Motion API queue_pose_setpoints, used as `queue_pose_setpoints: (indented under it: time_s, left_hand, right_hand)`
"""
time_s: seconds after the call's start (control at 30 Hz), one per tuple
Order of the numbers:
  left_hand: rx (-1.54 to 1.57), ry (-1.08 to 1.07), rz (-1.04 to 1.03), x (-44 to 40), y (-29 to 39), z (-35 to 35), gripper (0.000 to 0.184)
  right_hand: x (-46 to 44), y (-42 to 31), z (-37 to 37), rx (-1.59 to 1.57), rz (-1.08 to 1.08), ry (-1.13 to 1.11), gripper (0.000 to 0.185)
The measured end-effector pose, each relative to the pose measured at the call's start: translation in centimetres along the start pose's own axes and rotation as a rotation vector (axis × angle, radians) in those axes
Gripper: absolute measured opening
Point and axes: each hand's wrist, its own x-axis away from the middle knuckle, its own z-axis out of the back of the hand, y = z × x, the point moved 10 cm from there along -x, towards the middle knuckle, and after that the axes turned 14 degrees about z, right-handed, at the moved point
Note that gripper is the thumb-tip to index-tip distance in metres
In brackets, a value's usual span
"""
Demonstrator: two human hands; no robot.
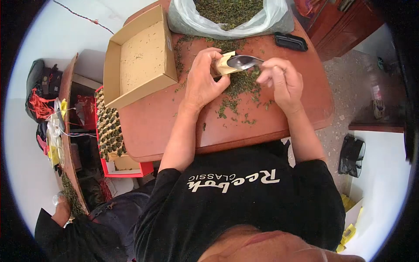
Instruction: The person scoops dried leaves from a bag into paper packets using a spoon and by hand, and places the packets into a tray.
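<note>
My left hand (204, 81) is wrapped round a small tan paper packet (224, 65), its mouth turned toward the right. A metal spoon (244, 62) is gripped by its handle in my right hand (283, 81), and its bowl sits at the packet's mouth. Whether anything is inside the packet I cannot tell. Loose dried green leaves (242, 83), which look like tea, lie scattered on the table under and between my hands. Just beyond them stands a clear plastic bag (187, 24) holding a heap of the same leaves.
A cardboard box (144, 56) with leaf crumbs stands at the reddish table's (161, 135) left. A black tray-like item (291, 42) lies back right. Lower left, a red-edged box (124, 168) holds rows of filled packets (111, 126). Another person's hand (62, 212) is at far left.
</note>
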Motion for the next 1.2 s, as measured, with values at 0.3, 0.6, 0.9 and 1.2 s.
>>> queue_pose_setpoints:
  time_s: [0.3, 0.6, 0.9, 1.2]
  left_hand:
    - [0.12, 0.055, 0.03, -0.3, -1.0, 1.2, 0.042]
    - [0.239, 0.082, 0.137, -0.5, -3.0, 1.7, 0.042]
    - [0.289, 0.111, 0.16, -0.4, -3.6, 2.1, 0.041]
    - [0.239, 0.139, 0.157, -0.4, -3.8, 2.8, 0.042]
  right_hand:
    - [0.1, 3.9, 3.5, -0.248, -0.165, 0.35, 0.023]
    - [-6.1, 7.5, 4.5, -0.147, -0.228, 0.3, 0.026]
    - [-17.0, 15.8, -3.7, 0.026, -0.177, 0.006, 0.03]
    - [-14.5, 16.0, -7.6, 0.23, -0.102, -0.424, 0.028]
